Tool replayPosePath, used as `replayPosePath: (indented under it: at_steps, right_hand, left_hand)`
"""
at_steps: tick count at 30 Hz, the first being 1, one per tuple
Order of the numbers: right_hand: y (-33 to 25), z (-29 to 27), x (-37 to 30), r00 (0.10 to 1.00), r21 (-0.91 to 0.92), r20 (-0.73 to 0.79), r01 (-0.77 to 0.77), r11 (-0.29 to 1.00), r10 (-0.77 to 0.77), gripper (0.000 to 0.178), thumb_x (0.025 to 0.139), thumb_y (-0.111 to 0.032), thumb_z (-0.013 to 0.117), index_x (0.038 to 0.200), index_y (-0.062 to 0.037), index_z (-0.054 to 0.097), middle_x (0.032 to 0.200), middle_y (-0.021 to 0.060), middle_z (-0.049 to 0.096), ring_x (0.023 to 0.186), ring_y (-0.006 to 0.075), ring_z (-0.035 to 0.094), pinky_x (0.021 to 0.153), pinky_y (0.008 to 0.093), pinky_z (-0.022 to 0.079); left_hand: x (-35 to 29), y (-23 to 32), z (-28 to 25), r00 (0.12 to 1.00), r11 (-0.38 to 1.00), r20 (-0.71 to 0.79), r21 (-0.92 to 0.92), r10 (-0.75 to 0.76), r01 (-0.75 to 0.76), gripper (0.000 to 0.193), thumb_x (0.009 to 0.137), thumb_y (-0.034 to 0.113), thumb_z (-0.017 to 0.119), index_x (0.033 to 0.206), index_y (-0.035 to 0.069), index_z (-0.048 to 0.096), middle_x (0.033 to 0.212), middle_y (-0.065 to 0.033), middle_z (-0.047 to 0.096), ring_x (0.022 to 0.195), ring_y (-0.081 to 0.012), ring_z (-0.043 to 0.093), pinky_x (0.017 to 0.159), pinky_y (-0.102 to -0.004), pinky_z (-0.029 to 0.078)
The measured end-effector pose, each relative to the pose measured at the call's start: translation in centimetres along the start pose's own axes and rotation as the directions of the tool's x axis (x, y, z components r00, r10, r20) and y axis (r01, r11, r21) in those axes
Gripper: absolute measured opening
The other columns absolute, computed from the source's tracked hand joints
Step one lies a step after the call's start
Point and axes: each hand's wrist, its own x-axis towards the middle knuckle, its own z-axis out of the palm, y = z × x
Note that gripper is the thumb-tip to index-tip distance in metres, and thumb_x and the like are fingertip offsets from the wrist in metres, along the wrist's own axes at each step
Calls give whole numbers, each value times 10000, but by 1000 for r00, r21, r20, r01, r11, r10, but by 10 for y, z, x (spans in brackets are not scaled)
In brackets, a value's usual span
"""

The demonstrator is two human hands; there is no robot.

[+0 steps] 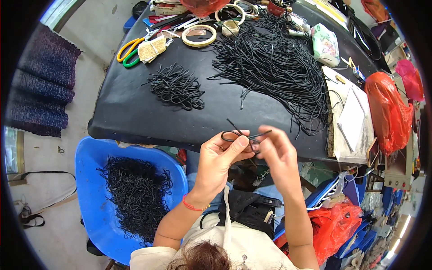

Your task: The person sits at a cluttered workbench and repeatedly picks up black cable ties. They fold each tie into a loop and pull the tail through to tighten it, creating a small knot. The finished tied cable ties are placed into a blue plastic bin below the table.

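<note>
Above the table's near edge, my left hand [223, 155] pinches a thin black cord [231, 123] between thumb and fingers. The cord bends into a small loop over my fingertips, with one end sticking up and another pointing right. My right hand [280, 155], slightly blurred, closes its fingertips on the same cord close to my left thumb. Whether a knot sits between the fingers I cannot tell. On the black tabletop [135, 117] lie a large pile of loose black cords [270, 67] and a smaller heap of looped cords [176, 86].
A blue tub [85, 180] at the left contains tangled black cords [135, 198]. Scissors [130, 51] and tape rolls [199, 36] lie at the table's far left. A tissue pack [325, 45], a white board [353, 119] and a red plastic bag [387, 112] stand rightward.
</note>
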Motion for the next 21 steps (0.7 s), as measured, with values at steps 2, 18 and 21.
replayPosePath:
  at_steps: [2, 18, 21]
  right_hand:
    - [7, -1, -5, 998, 5, 32, 53, 999, -53, 165, 847, -54, 615, 979, 35, 571, 865, 57, 623, 793, 86, 584, 712, 215, 474]
    - [4, -19, 0, 951, -437, 252, 276, 856, -178, 114, 862, -27, 538, 953, 41, 546, 806, 105, 543, 686, 171, 559, 628, 260, 446]
    - [-2, -22, 1, 923, -480, 319, 355, 802, -217, 117, 840, -2, 537, 950, 36, 540, 789, 130, 527, 672, 242, 542, 620, 296, 438]
  left_hand:
    - [-1, 1, 3, 1000, 999, -11, 41, 3, -2, 170, 863, 82, 595, 991, -30, 604, 875, -78, 647, 795, -122, 630, 720, -253, 543]
    - [-13, -16, 4, 996, 922, -25, 380, 86, -70, 160, 870, 108, 596, 929, -40, 610, 798, -76, 651, 697, -97, 621, 625, -222, 524]
    - [-13, -13, 2, 998, 899, -25, 436, 57, -41, 151, 863, 109, 602, 915, -33, 618, 772, -67, 648, 680, -85, 610, 612, -218, 518]
